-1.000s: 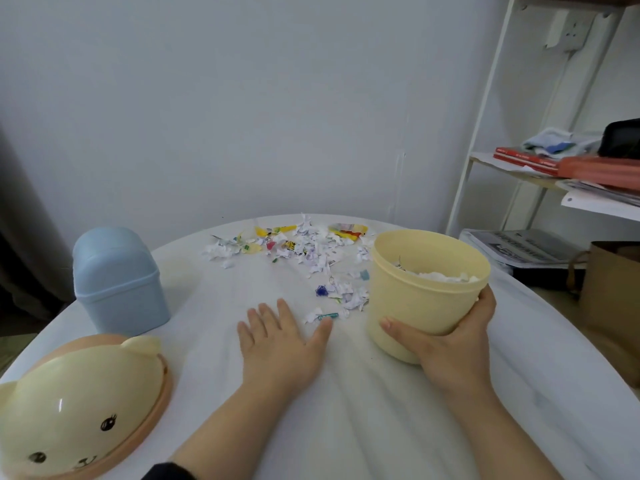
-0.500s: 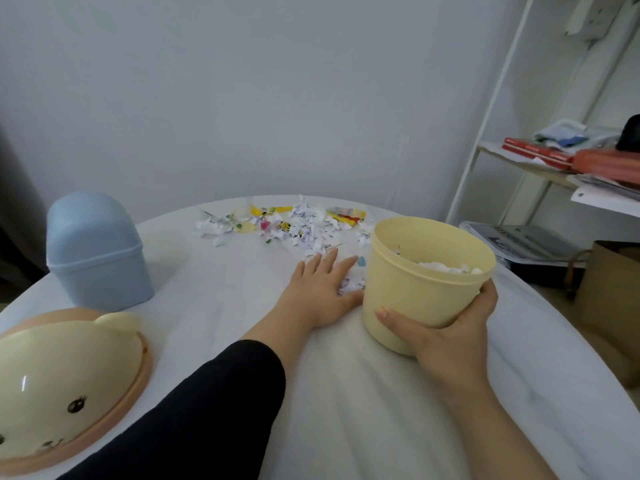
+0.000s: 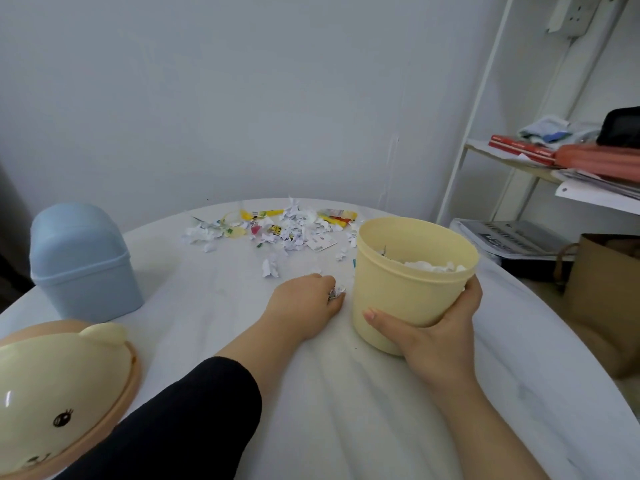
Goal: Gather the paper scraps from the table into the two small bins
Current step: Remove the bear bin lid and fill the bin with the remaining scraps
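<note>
Far left, a glossy domed lid (image 3: 52,393) in cream plastic, with a peach rim, small ears and a painted bear face, lies on the white table (image 3: 346,427), whose surface shows faint streaks. Behind it stands the blue bin (image 3: 83,265), matte plastic, squarish with a rounded swing top, lid on.

Moving in, the black sleeve (image 3: 180,420) leads up to the left hand (image 3: 304,306), knuckles up on the tabletop, fingers curled tight round a crumpled wad of scraps (image 3: 336,292). Half a second ago that hand lay flat, fingers spread over those bits; now it's a fist.

Beyond it, the loose paper scraps (image 3: 284,230) are strewn across the far side of the table: torn white bits, yellow strips, specks of pink and green. Their print is too small to read.

Just right of the fist, the yellow bin (image 3: 412,282), a smooth round tub with its top off, holds white paper inside. The right hand (image 3: 436,334) wraps its near side, thumb across the front, same grip as before.

Far right, a white metal shelf (image 3: 485,147) carries red books and papers, with a brown paper bag (image 3: 606,289) below.
</note>
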